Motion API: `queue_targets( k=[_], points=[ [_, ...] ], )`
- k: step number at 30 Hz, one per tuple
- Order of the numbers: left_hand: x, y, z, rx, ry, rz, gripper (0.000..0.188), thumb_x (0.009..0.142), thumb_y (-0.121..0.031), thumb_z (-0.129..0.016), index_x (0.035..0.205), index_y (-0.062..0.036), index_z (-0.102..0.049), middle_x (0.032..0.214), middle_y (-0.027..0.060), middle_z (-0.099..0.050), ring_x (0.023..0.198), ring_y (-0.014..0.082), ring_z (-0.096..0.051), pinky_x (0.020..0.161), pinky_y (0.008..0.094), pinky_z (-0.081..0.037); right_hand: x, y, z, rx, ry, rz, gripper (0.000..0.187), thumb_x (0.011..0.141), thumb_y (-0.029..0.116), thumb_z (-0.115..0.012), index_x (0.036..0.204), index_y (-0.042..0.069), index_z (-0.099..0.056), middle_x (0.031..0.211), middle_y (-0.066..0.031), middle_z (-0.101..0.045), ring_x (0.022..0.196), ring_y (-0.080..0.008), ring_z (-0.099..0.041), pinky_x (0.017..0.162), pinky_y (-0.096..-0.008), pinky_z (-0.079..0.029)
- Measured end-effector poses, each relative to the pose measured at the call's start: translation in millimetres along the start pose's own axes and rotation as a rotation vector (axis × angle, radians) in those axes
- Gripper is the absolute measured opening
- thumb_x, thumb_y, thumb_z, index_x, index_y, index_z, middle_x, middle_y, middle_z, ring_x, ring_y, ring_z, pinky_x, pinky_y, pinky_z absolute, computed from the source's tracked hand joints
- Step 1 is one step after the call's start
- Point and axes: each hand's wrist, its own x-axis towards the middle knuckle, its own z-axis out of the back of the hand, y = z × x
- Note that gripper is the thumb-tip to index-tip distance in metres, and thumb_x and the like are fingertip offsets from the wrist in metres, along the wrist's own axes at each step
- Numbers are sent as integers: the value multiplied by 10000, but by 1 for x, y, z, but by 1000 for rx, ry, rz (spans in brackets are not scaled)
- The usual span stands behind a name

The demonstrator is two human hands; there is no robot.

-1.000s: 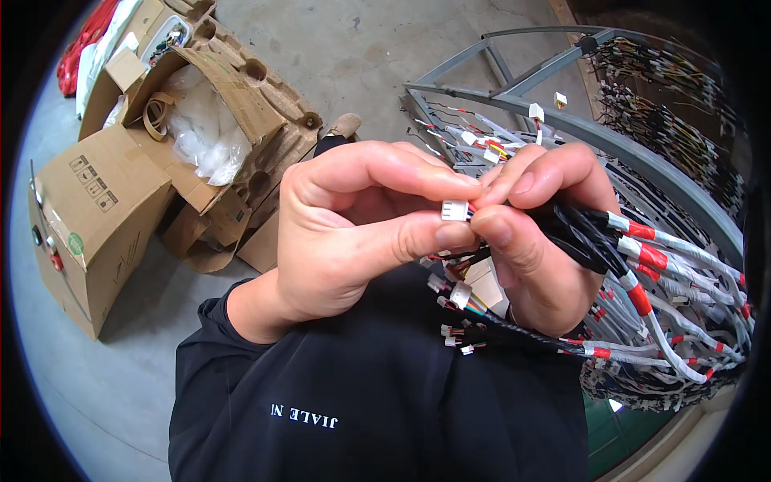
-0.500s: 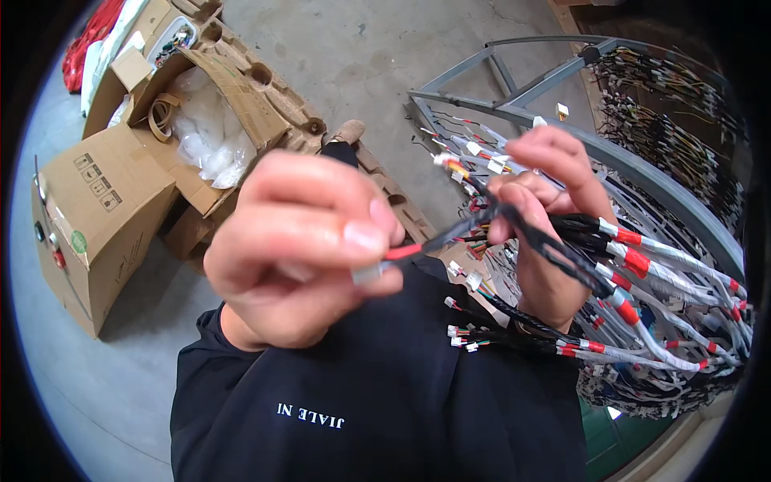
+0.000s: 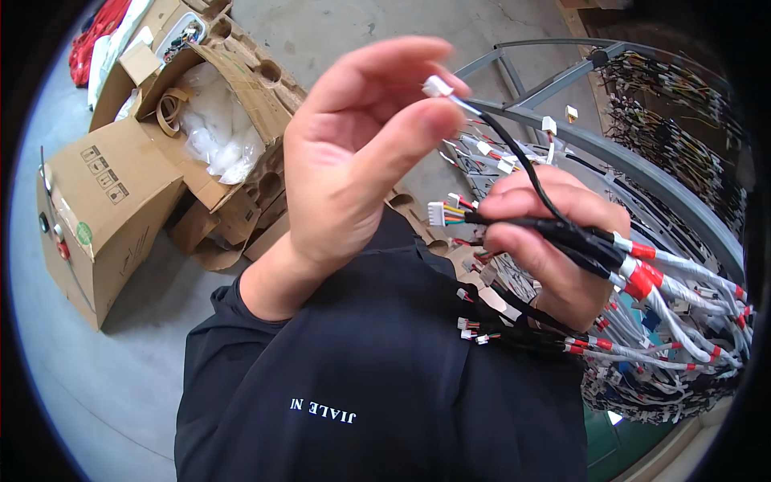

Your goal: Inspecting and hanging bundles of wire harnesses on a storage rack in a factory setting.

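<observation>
One left hand [image 3: 353,161], pinching one white connector [image 3: 438,86] at 12 o'clock. One right hand [image 3: 554,241], fist closed on one wire harness bundle [image 3: 666,281], 3 o'clock. Two cardboard boxes [image 3: 112,201], 9 o'clock.

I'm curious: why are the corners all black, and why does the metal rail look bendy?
Head view: the fisheye lens leaves a dark rim and curves the straight grey metal frame; daylight is soft and even; the left hand and its small white connector look sharp.

Two bare hands, left hand [image 3: 353,169], right hand [image 3: 554,241], no gloves or rings, black long-sleeved top [image 3: 377,377], cuffs pushed back off wrists, small white lettering on fabric, mirrored
</observation>
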Motion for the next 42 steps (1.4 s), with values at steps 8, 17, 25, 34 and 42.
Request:
queue_targets(
  k=[8,17,25,34,42],
  points=[
    [-46,1,8,173,150,-65,560,700,-16,-829,1169,57,-531,1129,131,-556,969,175,-571,839,290,-484,-6,-2,-10,417,-160,-216,153,857,-7,-661,998,-61,-684,920,-140,-666,639,-127,-623,595,-239,-500],
    [-45,-10,9,236,143,-153,357,741,74,-757,1052,45,-585,991,150,-606,882,228,-627,782,320,-518,-3,-13,-20,595,-133,-96,169,845,36,-667,971,-74,-685,896,-169,-665,592,-130,-588,576,-243,-475],
    [-41,-11,10,321,162,-233,341,731,75,-765,1028,26,-605,965,138,-604,844,238,-641,746,321,-532,-3,-18,-15,532,-8,-42,241,896,144,-635,1056,-35,-625,951,-192,-612,504,-91,-476,778,-347,-462],
    [-39,-10,9,276,144,-259,351,715,69,-780,1017,24,-607,932,129,-614,830,239,-641,722,315,-530,-3,-20,-19,596,-18,-12,228,899,134,-625,1054,-34,-624,959,-188,-611,498,-78,-467,798,-369,-452],
    [-40,-14,10,413,150,-329,355,706,70,-785,1012,24,-612,942,139,-630,833,246,-649,719,317,-529,-3,-20,-19,558,-12,-6,239,900,128,-621,1077,-32,-609,964,-182,-599,497,-78,-462,819,-373,-446]
  ],
)
